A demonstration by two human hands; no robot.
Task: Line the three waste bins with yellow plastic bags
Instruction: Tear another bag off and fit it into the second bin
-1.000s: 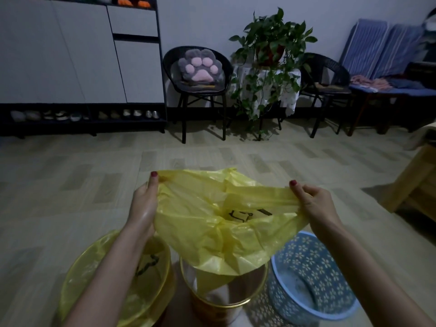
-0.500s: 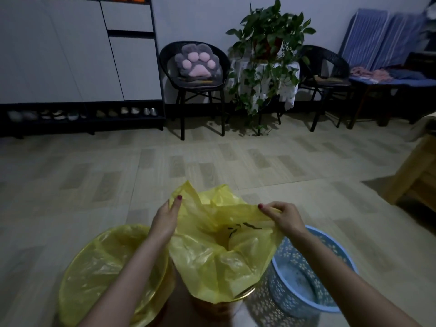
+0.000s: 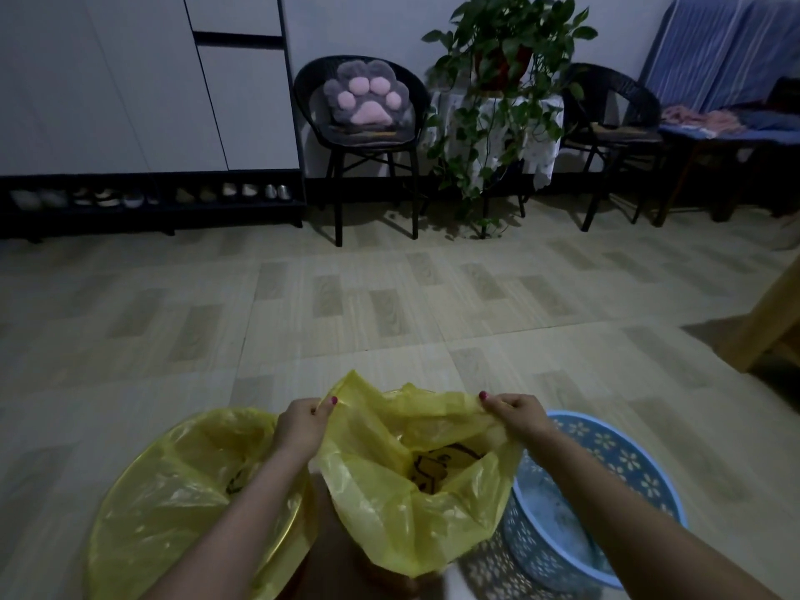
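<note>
Three bins stand in a row on the floor below me. The left bin [image 3: 130, 504] is lined with a yellow bag. The middle bin is almost wholly hidden under an open yellow plastic bag [image 3: 407, 504] with a dark cartoon print inside. My left hand [image 3: 301, 428] pinches the bag's left rim and my right hand [image 3: 517, 415] pinches its right rim, holding the mouth spread over that bin. The right bin [image 3: 619, 461] is a blue perforated basket with flower cut-outs and has no bag in it.
Tiled floor stretches ahead. Against the far wall are a white cabinet with a shoe shelf [image 3: 147, 197], a black chair with a paw cushion [image 3: 368, 101], a potted plant [image 3: 502, 80] and a second chair [image 3: 610, 123]. A wooden table leg [image 3: 775, 313] stands at right.
Both hands have come down with the bag from chest height to the middle bin. The mouth of the bag is now spread wider and covers that bin's rim.
</note>
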